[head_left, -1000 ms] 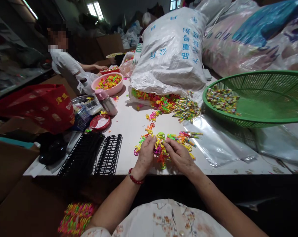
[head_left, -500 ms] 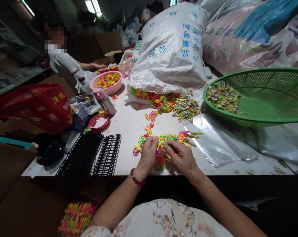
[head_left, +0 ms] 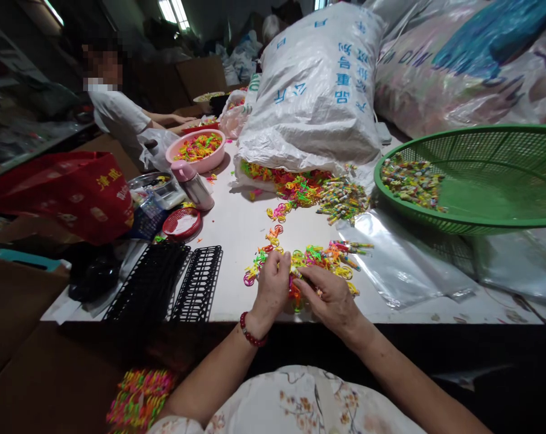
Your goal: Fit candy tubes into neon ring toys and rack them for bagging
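Over a pile of small bright plastic pieces (head_left: 315,256) at the table's front edge, my two hands work close together. My left hand (head_left: 274,282) is closed, thumb pressed to the fingers; what it grips is mostly hidden. Thumb and fingers of my right hand (head_left: 330,296) pinch a short patterned stick (head_left: 295,273), its end towards the left hand. Several similar patterned sticks (head_left: 356,246) lie at the pile's right side. A line of linked-looking coloured pieces (head_left: 274,232) runs from the pile back to a larger heap (head_left: 302,188).
A white woven sack (head_left: 313,90) stands behind the heap. To the right are a green basket (head_left: 490,220) and clear plastic bags (head_left: 399,271). Black plastic racks (head_left: 195,283), a flask (head_left: 195,188) and a pink basin (head_left: 216,161) stand left. Another person (head_left: 119,114) works beyond.
My right hand has shifted slightly down and left, its fingertips now nearer my left hand. My left hand stays almost in place.
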`<action>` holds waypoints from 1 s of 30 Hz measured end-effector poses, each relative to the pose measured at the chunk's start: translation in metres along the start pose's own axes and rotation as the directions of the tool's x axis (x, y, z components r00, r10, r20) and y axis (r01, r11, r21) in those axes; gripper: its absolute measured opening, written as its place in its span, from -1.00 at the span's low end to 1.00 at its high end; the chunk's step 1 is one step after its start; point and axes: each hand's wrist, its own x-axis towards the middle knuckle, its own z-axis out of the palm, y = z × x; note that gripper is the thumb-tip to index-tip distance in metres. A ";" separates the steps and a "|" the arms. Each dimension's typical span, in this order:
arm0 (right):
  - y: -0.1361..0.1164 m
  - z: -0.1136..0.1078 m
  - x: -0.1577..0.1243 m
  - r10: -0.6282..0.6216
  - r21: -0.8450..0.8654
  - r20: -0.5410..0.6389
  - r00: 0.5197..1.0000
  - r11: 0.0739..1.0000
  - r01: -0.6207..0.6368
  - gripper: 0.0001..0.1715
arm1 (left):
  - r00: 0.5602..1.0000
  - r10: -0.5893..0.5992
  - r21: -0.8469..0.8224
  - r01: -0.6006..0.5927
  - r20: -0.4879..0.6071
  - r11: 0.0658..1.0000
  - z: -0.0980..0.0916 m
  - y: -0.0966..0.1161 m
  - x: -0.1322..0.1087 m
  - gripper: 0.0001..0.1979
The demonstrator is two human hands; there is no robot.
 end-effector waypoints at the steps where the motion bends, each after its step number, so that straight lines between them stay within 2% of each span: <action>1: 0.000 0.000 -0.002 -0.002 -0.025 0.024 1.000 1.000 0.003 -0.80 | 1.000 0.003 0.018 -0.003 0.006 1.000 0.000 -0.001 -0.001 -0.61; 4: 0.004 0.000 -0.005 -0.006 -0.095 0.088 0.996 0.995 0.015 -0.76 | 0.996 -0.013 0.092 0.005 0.089 0.996 -0.001 -0.002 0.002 -0.58; 7: 0.015 -0.005 -0.003 0.002 -0.171 0.057 0.998 0.985 0.008 -0.79 | 0.991 -0.024 0.212 -0.005 0.133 0.977 -0.007 0.000 0.021 -0.57; 12: 0.044 -0.026 0.010 -0.008 -0.427 0.006 1.000 0.904 0.010 -0.77 | 0.999 -0.044 0.531 0.038 -0.003 0.846 -0.020 -0.015 0.090 -0.79; 15: 0.078 -0.041 0.028 -0.001 -0.525 -0.021 1.000 0.851 -0.010 -0.76 | 0.995 -0.099 0.562 0.078 0.008 0.823 -0.019 -0.031 0.129 -0.77; 19: 0.133 -0.056 0.064 0.111 -0.662 -0.027 0.993 0.743 -0.101 -0.71 | 0.981 -0.194 0.453 0.162 0.025 0.877 -0.011 -0.042 0.153 -0.64; 23: 0.173 -0.056 0.095 0.240 -0.786 0.086 0.967 0.613 -0.082 -0.69 | 0.954 -0.297 0.203 0.286 0.025 0.936 -0.009 -0.042 0.148 -0.59; 26: 0.185 -0.049 0.106 0.245 -0.814 0.109 0.963 0.578 -0.055 -0.67 | 0.934 -0.347 -0.057 0.352 0.079 0.934 -0.017 -0.034 0.134 -0.66; 30: 0.182 -0.042 0.113 0.198 -0.808 0.106 0.974 0.589 -0.031 -0.70 | 0.923 -0.341 -0.329 0.382 0.179 0.864 -0.031 -0.020 0.112 -0.66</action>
